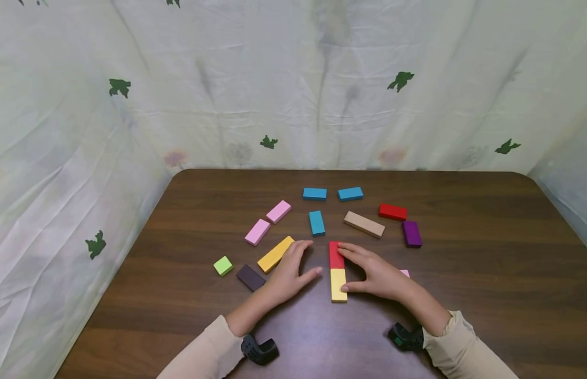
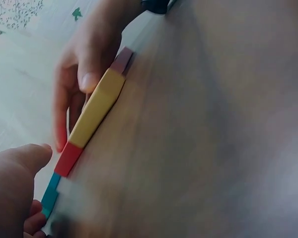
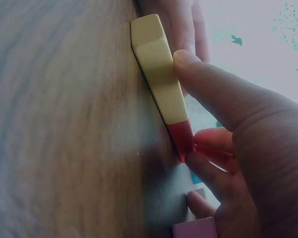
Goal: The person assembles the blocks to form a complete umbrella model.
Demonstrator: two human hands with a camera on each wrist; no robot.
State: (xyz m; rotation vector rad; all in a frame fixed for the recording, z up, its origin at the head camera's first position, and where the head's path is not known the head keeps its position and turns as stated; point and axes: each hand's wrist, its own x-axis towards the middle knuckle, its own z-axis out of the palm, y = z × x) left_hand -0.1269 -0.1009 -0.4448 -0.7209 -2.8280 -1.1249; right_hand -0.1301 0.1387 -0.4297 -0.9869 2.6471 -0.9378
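A red block (image 1: 336,255) and a pale yellow block (image 1: 338,286) lie end to end in a line on the table. My right hand (image 1: 376,271) is at their right side, its thumb touching the yellow block (image 3: 159,69) and its fingertips against the red block (image 3: 181,139). No finger curls round either block. On the other side my left hand (image 1: 290,276) is spread apart from the pair, with nothing held. Close to that hand lie an amber yellow block (image 1: 275,255) and a dark block (image 1: 250,277), both partly beside its fingers and wrist.
Beyond the hands are several blue blocks (image 1: 317,223), a tan block (image 1: 364,224), a second red block (image 1: 393,212) and a purple block (image 1: 411,234). Pink blocks (image 1: 257,232) and a green block (image 1: 223,266) lie left; another pink block (image 1: 405,273) is mostly hidden behind my right wrist.
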